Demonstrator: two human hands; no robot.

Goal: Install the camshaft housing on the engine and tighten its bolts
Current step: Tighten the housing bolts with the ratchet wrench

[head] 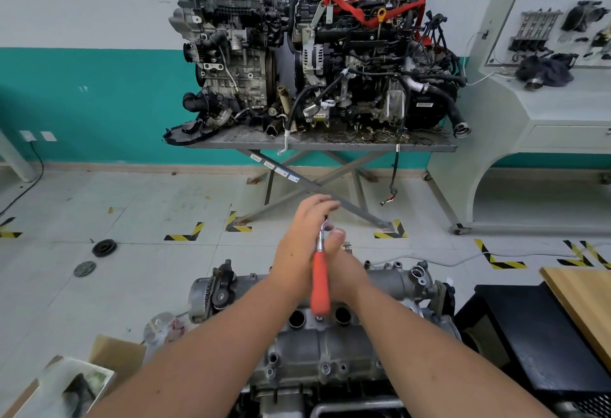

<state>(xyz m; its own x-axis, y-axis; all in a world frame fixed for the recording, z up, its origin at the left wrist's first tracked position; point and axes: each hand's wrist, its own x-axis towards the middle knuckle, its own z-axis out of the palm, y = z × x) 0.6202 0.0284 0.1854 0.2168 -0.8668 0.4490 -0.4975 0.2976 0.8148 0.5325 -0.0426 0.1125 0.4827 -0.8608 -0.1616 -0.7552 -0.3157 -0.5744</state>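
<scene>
The camshaft housing (330, 335) sits on the engine (317, 384) at lower centre. My left hand (302, 245) cups the head of the ratchet (320, 285); my right hand (344, 272) grasps its orange handle. Bolts appear fitted; I judge tightening under way at the far edge, not complete.

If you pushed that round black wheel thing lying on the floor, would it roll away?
Probably not while it lies as it does: the black pulley wheel rests flat on the floor tiles, so a push would likely make it slide. Stood on its edge, its round rim could roll. It looks like solid metal, so likely heavy for its size.
</scene>
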